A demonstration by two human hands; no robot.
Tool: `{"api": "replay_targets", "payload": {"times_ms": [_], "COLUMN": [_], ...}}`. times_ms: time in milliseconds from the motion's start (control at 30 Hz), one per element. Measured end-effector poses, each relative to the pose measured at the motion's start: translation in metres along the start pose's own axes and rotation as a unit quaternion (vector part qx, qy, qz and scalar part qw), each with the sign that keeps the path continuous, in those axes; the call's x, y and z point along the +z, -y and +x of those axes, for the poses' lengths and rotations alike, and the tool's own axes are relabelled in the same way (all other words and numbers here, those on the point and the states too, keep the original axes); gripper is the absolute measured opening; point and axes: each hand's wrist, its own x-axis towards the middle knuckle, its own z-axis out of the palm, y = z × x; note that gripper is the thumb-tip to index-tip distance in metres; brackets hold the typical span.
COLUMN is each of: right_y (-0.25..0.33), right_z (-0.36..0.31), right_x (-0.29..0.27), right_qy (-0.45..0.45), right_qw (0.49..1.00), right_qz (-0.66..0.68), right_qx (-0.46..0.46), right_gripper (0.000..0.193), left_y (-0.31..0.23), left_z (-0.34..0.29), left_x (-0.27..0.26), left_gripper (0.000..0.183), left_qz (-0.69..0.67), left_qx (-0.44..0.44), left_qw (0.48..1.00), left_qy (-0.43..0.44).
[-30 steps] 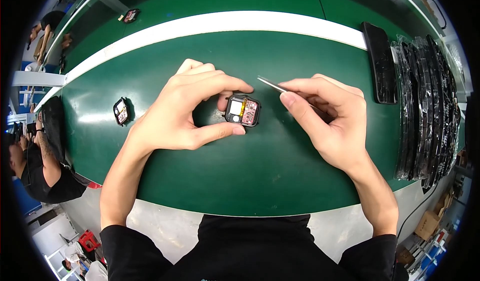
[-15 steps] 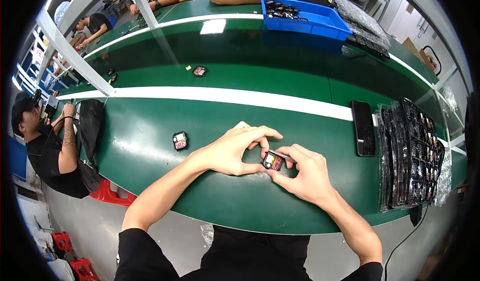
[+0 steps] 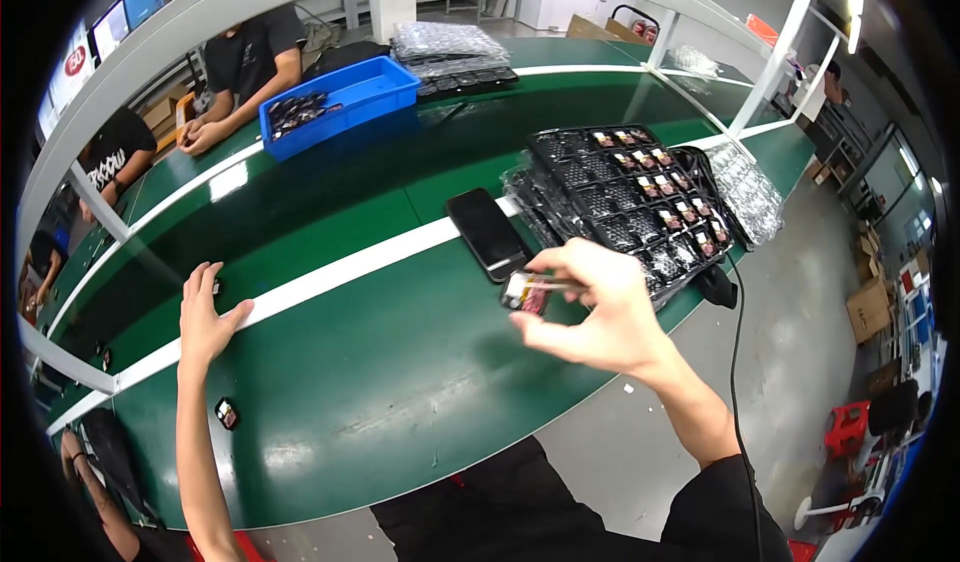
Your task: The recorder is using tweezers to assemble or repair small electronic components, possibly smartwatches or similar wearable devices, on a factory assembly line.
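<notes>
Above the green bench, my right hand [image 3: 605, 312] pinches a small black-cased circuit module [image 3: 527, 300] between thumb and fingers. Metal tweezers [image 3: 556, 285] lie across that hand, their tips over the module's face. Far to the left, my left hand [image 3: 206, 322] reaches over the white strip with thumb and fingers apart, holding nothing. A similar module [image 3: 217, 287] is partly hidden beside its fingers. Another module [image 3: 227, 414] rests on the bench to the right of my left forearm.
A black phone [image 3: 488, 234] lies near my right hand. Beyond it are stacked black plastic trays [image 3: 600, 187], the top one partly filled with modules. A blue bin [image 3: 365, 90] stands across the line near a co-worker [image 3: 250, 67]. A black cable [image 3: 738, 382] hangs at right.
My view has swung to the right. My left hand has left the module and stretched out to the left. My right hand has carried the module and tweezers toward the phone and trays.
</notes>
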Motion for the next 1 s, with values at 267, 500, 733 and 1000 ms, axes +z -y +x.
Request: {"api": "replay_targets", "payload": {"times_ms": [267, 500, 733, 1000], "right_y": [-0.064, -0.087, -0.054, 0.021], "right_z": [-0.05, -0.073, -0.06, -0.006], "right_x": [-0.121, -0.125, -0.083, 0.062], "right_qy": [-0.21, -0.178, -0.19, 0.137], "right_qw": [0.927, 0.909, 0.959, 0.98], "right_qz": [-0.213, -0.256, 0.011, 0.122], "right_qx": [0.227, 0.275, 0.212, 0.075], "right_gripper": [0.03, 0.037, 0.026, 0.026], "left_y": [0.03, 0.043, -0.083, -0.132], "left_z": [0.023, 0.037, -0.045, -0.082], "left_x": [0.048, 0.036, 0.004, 0.003], "left_gripper": [0.042, 0.046, 0.05, 0.088], "left_qz": [-0.006, -0.091, -0.292, -0.311], "left_qx": [-0.072, -0.06, 0.106, 0.154], "left_qw": [0.997, 0.994, 0.948, 0.929], "left_qy": [-0.031, -0.013, 0.076, 0.126]}}
